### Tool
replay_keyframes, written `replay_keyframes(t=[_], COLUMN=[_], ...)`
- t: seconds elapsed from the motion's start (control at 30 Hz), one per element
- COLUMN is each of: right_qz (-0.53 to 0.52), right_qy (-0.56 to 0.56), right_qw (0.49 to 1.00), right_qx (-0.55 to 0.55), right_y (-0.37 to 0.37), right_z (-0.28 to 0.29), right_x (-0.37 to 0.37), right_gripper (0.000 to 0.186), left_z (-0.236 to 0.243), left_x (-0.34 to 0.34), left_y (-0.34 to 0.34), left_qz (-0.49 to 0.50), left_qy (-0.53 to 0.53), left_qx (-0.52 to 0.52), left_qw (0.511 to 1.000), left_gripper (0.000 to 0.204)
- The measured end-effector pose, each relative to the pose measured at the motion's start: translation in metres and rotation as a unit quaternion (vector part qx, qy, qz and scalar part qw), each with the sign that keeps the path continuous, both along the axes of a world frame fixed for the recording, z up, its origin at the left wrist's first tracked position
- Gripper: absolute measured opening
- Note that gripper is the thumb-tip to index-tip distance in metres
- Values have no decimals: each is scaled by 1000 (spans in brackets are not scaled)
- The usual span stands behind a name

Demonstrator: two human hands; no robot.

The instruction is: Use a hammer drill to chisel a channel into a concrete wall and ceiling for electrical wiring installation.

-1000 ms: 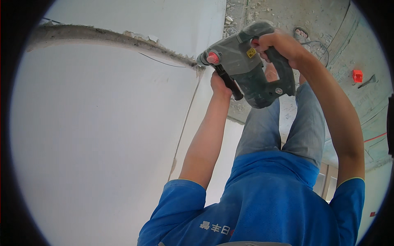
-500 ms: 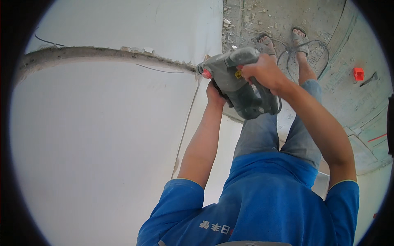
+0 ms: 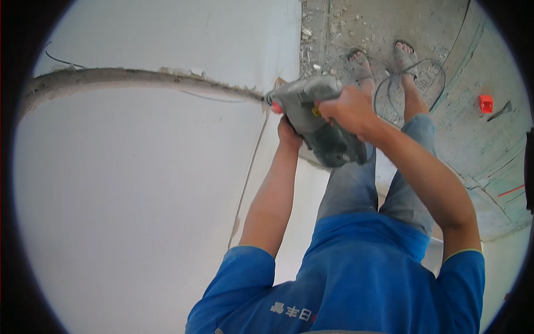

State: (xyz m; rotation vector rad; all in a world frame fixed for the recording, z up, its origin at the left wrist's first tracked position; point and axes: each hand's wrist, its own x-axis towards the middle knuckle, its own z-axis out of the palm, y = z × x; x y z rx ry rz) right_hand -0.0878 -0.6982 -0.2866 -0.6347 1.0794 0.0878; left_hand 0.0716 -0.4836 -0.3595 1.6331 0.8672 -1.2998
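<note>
A grey-green rotary hammer (image 3: 320,119) is held between my two hands, its front end against the white wall (image 3: 144,178). There it meets the right end of a rough chiselled groove (image 3: 139,79) that runs across the wall. My right hand (image 3: 351,111) is wrapped round the rear handle. Under the tool's front, near its red part, my left hand (image 3: 289,133) is closed on it from below; most of those fingers are hidden behind the body. The bit's tip is hidden at the wall.
Broken plaster and rubble (image 3: 311,44) lie on the floor along the wall's foot. A black cable (image 3: 442,83) loops round my sandalled feet (image 3: 406,58). To the right are a red box (image 3: 485,103) and a dark flat-bladed tool (image 3: 500,110). A thin wire (image 3: 58,58) sticks out by the groove.
The rotary hammer's rear and my right hand have shifted slightly left and down, tilting the body a little. The front end stays at the groove's right end.
</note>
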Motion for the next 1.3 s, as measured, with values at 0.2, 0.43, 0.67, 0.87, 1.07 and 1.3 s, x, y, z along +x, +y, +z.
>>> replay_keyframes(t=[0.2,0.43,0.67,0.87,1.07,1.3], right_qz=[9,-14,124,-16,14,2], right_qy=[-32,-48,-7,-65,1,-4], right_qw=[997,996,991,998,994,974], right_qx=[63,67,-42,-18,-112,-226], right_y=[-7,-14,3,-15,-43,-53], right_z=[-6,-1,-4,122,261,363], right_x=[-19,-15,-20,-60,-72,-105], right_gripper=[15,15,22,26,26,30], left_z=[3,0,3,90,182,234], left_x=[-4,-3,-3,-27,-45,-23], left_y=[16,-2,14,-17,-59,-127], left_qz=[11,-1,8,-75,-82,-286], left_qy=[4,-18,19,24,130,25], left_qx=[-18,-7,-57,-86,-327,-459], left_qw=[1000,1000,998,993,932,841], left_gripper=[41,42,43,56,76,53])
